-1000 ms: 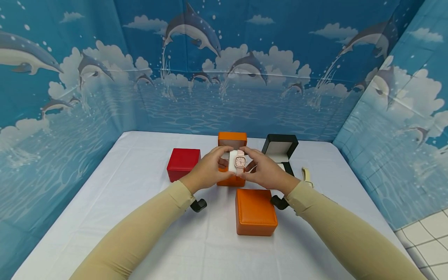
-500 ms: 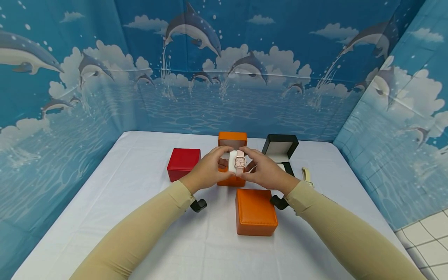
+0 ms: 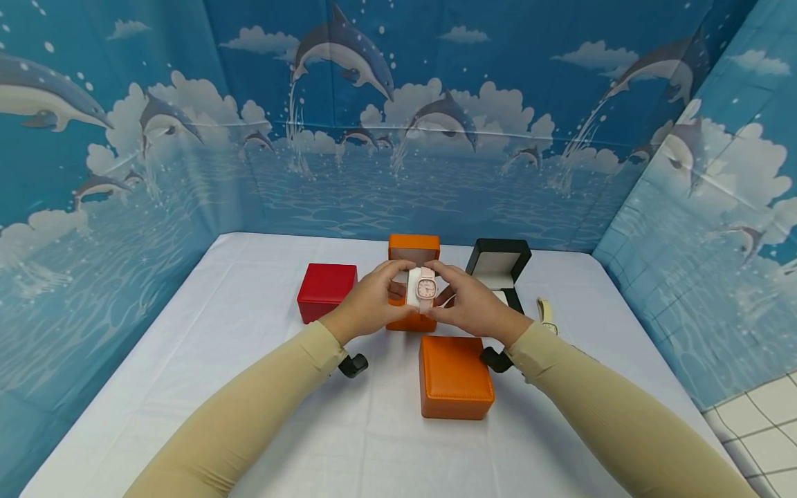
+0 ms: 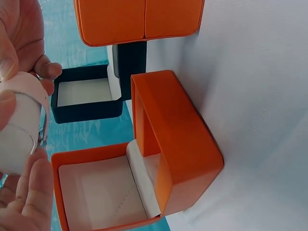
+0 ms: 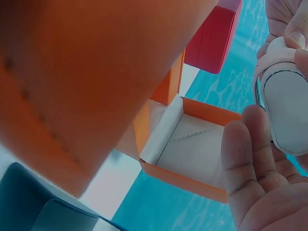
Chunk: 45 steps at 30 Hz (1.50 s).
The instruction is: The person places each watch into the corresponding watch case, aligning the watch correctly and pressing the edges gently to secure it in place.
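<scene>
A pink-strapped wristwatch (image 3: pixel 427 288) with a squarish face is wrapped round a white watch cushion (image 3: pixel 413 287). My left hand (image 3: pixel 370 297) pinches the cushion's left side between thumb and fingers. From the other side, my right hand (image 3: pixel 473 301) holds the same watch, thumb low and index finger at the top. Both hands are raised in front of the open orange watch box (image 3: pixel 414 243), hiding part of it. The left wrist view shows the box's white-lined lid (image 4: pixel 103 192). Seen from the right wrist, the cushion's oval end (image 5: pixel 291 110) faces the right palm.
Left of the hands stands a closed red box (image 3: pixel 326 283). A closed orange box (image 3: pixel 456 377) sits nearer, below the right wrist. An open black box (image 3: pixel 498 259) stands at the back right, with a yellowish-strapped watch (image 3: pixel 545 311) beside it on the white tablecloth (image 3: pixel 299 422).
</scene>
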Each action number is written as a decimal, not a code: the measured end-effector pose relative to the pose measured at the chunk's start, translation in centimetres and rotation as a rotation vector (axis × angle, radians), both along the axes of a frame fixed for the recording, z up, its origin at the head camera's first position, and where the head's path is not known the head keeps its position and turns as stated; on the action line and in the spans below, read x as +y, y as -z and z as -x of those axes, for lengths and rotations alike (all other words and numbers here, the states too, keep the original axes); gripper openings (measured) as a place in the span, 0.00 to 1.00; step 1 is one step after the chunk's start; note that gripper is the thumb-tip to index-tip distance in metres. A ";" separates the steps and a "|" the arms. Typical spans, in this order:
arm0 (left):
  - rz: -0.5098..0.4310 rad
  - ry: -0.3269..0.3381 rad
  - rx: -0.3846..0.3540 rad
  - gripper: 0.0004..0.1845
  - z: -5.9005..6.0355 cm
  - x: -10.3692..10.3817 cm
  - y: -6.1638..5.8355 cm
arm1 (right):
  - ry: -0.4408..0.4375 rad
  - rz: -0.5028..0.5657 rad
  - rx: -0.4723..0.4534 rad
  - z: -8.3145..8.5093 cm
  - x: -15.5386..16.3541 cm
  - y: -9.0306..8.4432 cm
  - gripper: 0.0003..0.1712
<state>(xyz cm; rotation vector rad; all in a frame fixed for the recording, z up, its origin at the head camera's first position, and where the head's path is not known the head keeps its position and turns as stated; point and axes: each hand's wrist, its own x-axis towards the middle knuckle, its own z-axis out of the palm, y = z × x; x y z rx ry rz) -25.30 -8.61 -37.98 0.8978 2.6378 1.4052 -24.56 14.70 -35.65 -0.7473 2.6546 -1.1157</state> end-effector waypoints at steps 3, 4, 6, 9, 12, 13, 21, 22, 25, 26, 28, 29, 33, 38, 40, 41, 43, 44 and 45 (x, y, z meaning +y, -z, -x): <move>0.001 0.003 -0.007 0.42 -0.1 0.0 -0.1 | -0.010 -0.003 0.007 0.0 0.0 0.0 0.47; 0.001 0.003 -0.011 0.42 -0.1 0.0 -0.1 | -0.011 -0.005 0.008 0.0 -0.1 0.0 0.47; 0.001 -0.001 -0.017 0.42 -0.1 0.1 -0.1 | -0.013 -0.008 0.009 0.0 0.0 0.1 0.47; -0.008 -0.004 -0.031 0.42 -0.2 0.1 -0.2 | -0.018 0.003 0.003 0.0 -0.1 0.0 0.46; -0.019 -0.003 -0.039 0.42 -0.2 0.1 -0.2 | -0.024 0.020 -0.004 0.0 -0.1 0.0 0.45; -0.021 -0.003 -0.041 0.42 -0.1 0.1 -0.2 | -0.025 0.025 -0.008 0.0 -0.1 -0.1 0.44; -0.018 -0.007 -0.052 0.42 -0.1 0.0 -0.1 | -0.006 0.017 -0.006 -0.1 -0.1 0.0 0.46; -0.018 -0.006 -0.051 0.42 -0.1 0.0 -0.1 | -0.007 0.018 -0.005 -0.1 -0.1 0.0 0.46; -0.018 -0.003 -0.048 0.43 -0.1 0.0 -0.1 | -0.015 0.022 0.000 -0.1 -0.1 0.1 0.46; -0.019 -0.003 -0.048 0.43 -0.1 0.0 -0.1 | -0.018 0.023 0.002 -0.1 -0.1 0.1 0.46; -0.023 -0.001 -0.047 0.43 -0.1 -0.1 -0.2 | -0.019 0.024 0.004 -0.1 -0.1 0.1 0.47; -0.023 0.000 -0.046 0.43 -0.1 -0.1 -0.2 | -0.019 0.025 0.004 -0.1 -0.1 0.1 0.47; -0.028 0.002 -0.045 0.43 -0.2 -0.1 -0.3 | -0.012 0.026 0.006 -0.1 -0.1 0.0 0.47; -0.029 0.003 -0.048 0.42 -0.2 -0.1 -0.3 | -0.014 0.026 0.015 -0.1 -0.1 0.0 0.47; -0.030 0.003 -0.050 0.42 -0.2 -0.1 -0.3 | -0.015 0.024 0.018 -0.1 -0.1 0.0 0.47; -0.030 0.003 -0.052 0.42 -0.1 -0.1 -0.3 | -0.014 0.021 0.017 -0.1 -0.1 0.0 0.47; -0.028 0.003 -0.056 0.42 -0.1 -0.1 -0.3 | -0.013 0.015 0.015 -0.1 -0.1 0.0 0.48; -0.025 0.003 -0.059 0.42 -0.1 -0.1 -0.3 | -0.012 0.011 0.013 -0.1 0.0 0.0 0.49; -0.025 0.003 -0.063 0.42 -0.1 -0.1 -0.3 | -0.010 0.005 0.013 -0.1 0.0 0.0 0.50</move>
